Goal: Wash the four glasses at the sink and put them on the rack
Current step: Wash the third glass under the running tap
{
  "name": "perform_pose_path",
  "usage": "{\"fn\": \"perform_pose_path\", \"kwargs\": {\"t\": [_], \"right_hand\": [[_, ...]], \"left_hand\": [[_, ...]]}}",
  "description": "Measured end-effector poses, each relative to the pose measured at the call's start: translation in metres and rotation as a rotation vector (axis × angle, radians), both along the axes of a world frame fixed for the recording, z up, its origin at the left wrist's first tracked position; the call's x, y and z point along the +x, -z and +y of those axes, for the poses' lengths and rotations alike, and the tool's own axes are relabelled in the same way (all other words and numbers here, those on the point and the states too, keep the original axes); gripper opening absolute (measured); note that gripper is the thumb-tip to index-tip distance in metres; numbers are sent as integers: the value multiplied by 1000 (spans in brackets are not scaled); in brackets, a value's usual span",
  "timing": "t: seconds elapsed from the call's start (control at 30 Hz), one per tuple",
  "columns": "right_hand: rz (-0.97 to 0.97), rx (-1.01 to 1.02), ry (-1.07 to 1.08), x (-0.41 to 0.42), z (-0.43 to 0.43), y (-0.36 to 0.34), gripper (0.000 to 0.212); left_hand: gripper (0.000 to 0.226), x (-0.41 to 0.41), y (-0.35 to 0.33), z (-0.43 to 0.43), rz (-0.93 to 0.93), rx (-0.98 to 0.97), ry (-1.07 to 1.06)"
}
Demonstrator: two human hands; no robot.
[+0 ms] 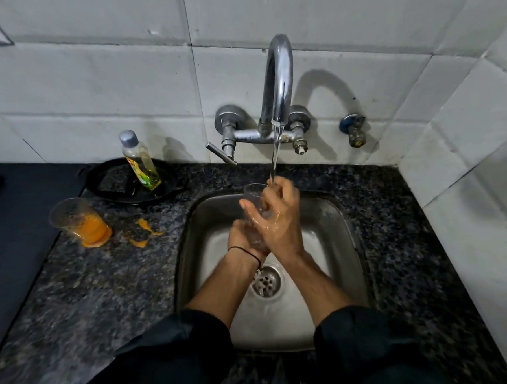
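1. Handling: the glass (253,196) is thin, clear and rigid. I'd guess it's light, it's wet all over, and it will chip if it knocks the steel sink (206,220) or the tap (279,82). So slippery and fragile.
2. Where to hold: I'd take it round the lower body and base, where it's thickest, and keep the pressure off the rim. A wrap-around hold beats a fingertip pinch while it's this wet.
3. Grip now: the left hand (243,236) is curled snugly round the bottom of the glass. The right hand (277,220) wraps the upper half, with the thumb laid across the side and the fingers bent over by the rim. Both hands have hold of it, and neither is loose.
4. Where it is: over the middle of the sink, tipped toward the back wall, with the rim up under the water stream (275,155).
5. Looks: a plain tumbler, see-through, with no residue I can make out. The hands cover most of it, so I can't vouch for the bottom.
6. Left of the sink on the counter there's another glass (74,218) with orange stuff in it, sitting in an orange spill (144,232). That one looks unwashed.
7. There's no rack anywhere in view.
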State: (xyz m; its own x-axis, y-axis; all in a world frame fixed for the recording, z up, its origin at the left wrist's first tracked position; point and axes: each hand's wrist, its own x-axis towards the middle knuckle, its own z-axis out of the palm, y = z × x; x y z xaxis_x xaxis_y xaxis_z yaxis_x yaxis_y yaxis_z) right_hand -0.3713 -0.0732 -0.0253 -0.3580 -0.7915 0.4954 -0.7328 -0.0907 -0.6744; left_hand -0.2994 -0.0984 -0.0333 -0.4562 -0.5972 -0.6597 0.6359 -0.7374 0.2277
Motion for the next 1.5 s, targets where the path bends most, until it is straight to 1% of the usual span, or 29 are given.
{"fn": "perform_pose_path", "kwargs": {"t": [0.07, 0.1, 0.13, 0.23, 0.3, 0.33, 0.4, 0.43, 0.5, 0.53, 0.57, 0.6, 0.63, 0.67, 0.77, 0.8, 0.83, 0.9, 0.97, 1.03, 1.07, 1.13, 1.2, 1.27, 1.3, 1.33, 1.4, 1.47, 1.5], "right_hand": [[381, -91, -32, -13, -3, -2, 26], [442, -95, -59, -16, -4, -5, 24], [404, -47, -71, -16, -2, -12, 22], [2, 306, 79, -7, 2, -38, 31], [-107, 385, 183, -7, -2, -47, 48], [-83, 359, 194, -10, -4, -50, 54], [22, 262, 83, -18, -3, -48, 54], [100, 212, -52, -22, 0, -44, 49], [405, 193, -293, -32, 5, -31, 42], [569, 222, -388, -34, 6, -28, 41], [677, 283, -458, -34, 7, -28, 41], [707, 360, -483, -33, 6, -28, 40], [654, 447, -452, -30, 7, -31, 39], [519, 516, -370, -27, 7, -34, 40], [-127, 608, 32, -11, 2, -38, 53], [-268, 614, 134, -6, -2, -41, 53], [-259, 630, 183, -3, -5, -43, 50], [26, 648, 91, -6, -5, -44, 47], [452, 677, -249, -15, -4, -44, 46], [682, 753, -536, -27, -3, -43, 33], [677, 775, -588, -30, -4, -44, 29], [520, 740, -537, -28, -2, -43, 28], [254, 776, -423, -19, 1, -37, 30], [-28, 846, -368, -14, 1, -26, 37], [-61, 849, -362, -14, 1, -21, 46], [18, 853, -368, -16, 0, -20, 50], [425, 812, -424, -24, 1, -19, 40], [842, 686, -519, -25, 7, -28, 47], [867, 642, -516, -23, 8, -33, 51]], "left_hand": [[32, 3, 2, -10, -225, -131, 94], [30, 2, 5, -11, -325, -166, 104], [28, 1, 9, -14, -398, -202, 60], [18, -4, 12, -14, -547, -395, -134], [14, -6, 14, -9, -468, -422, -146], [12, -7, 13, -5, -387, -408, -94], [29, -4, 14, -1, -226, -391, 144], [34, -3, 13, -1, -155, -325, 223], [37, -1, 15, -10, -213, -167, 320], [36, 0, 19, -17, -277, -126, 347], [32, -2, 22, -21, -226, -51, 345], [30, -2, 15, -24, -233, -18, 362], [29, -5, 18, -25, -247, -19, 345], [27, -5, 14, -21, -202, -29, 318], [27, -5, 18, -24, -219, -135, 16], [28, -4, 15, -23, -180, -128, -29], [31, -4, 15, -22, -127, -145, -25], [36, -1, 16, -26, -120, -113, 62], [40, 5, 4, -31, -116, -43, 161], [50, 8, -4, -34, -135, 5, 217], [52, 7, -4, -34, -126, -4, 205], [47, 5, 5, -30, -107, -64, 135], [49, 7, 14, -26, -93, -133, 74], [54, 14, 15, -26, -86, -203, 138], [53, 18, 13, -29, -113, -199, 212], [50, 20, 8, -31, -128, -173, 308], [45, 22, 5, -40, -282, -55, 500], [49, 23, 11, -47, -397, 18, 527], [54, 24, 12, -45, -344, 25, 476]]}}
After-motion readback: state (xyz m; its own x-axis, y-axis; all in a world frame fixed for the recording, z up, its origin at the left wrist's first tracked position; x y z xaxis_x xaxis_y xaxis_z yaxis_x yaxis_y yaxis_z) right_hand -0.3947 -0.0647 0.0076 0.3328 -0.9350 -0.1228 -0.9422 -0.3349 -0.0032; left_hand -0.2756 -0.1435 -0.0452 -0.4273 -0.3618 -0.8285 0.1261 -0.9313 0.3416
